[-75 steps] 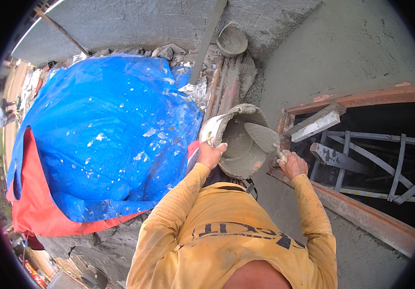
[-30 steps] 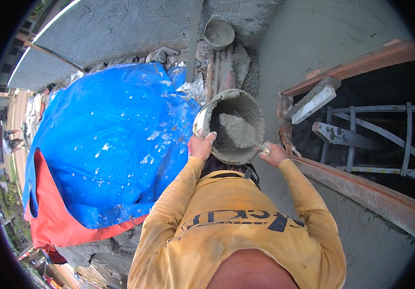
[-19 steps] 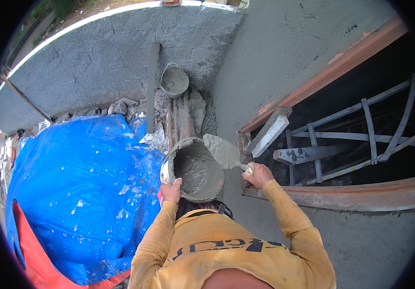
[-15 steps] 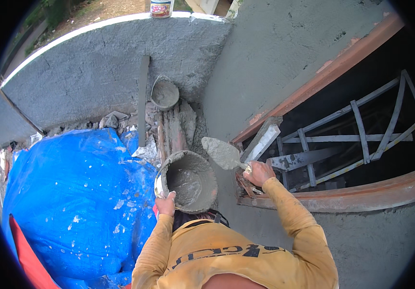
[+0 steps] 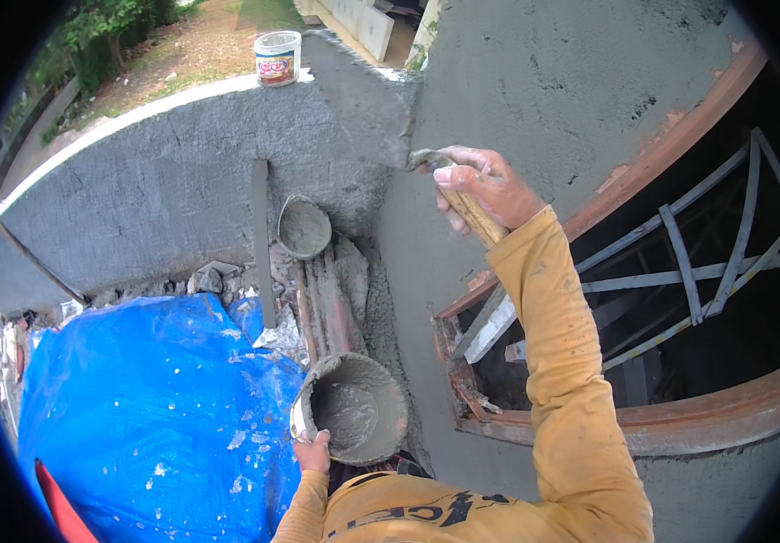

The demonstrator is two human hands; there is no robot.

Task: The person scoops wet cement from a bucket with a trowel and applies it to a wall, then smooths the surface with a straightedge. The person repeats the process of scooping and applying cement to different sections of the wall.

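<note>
My right hand (image 5: 489, 185) grips the wooden handle of a trowel (image 5: 358, 100), raised in front of the grey plastered wall (image 5: 516, 72). The trowel's broad blade points up and to the left, slightly blurred. Low in the middle, my left hand (image 5: 314, 450) holds the rim of a mortar-caked bucket (image 5: 390, 407) on its left side. Grey wet mortar coats the inside of that bucket. Beyond it, a smaller bucket (image 5: 305, 228) with a wire handle stands near the low curved wall (image 5: 136, 181).
A blue tarp (image 5: 163, 389) covers the left side. A grey straight board (image 5: 264, 244) leans on the low wall, and a white tub (image 5: 277, 60) stands on its top. To the right is a reddish-framed opening (image 5: 661, 434) with a metal lattice inside. Rubble (image 5: 213, 279) lies along the wall's foot.
My right hand has lifted the trowel up and away from beside the bucket toward the wall corner. The view has tilted upward. My left hand stays on the bucket's rim.
</note>
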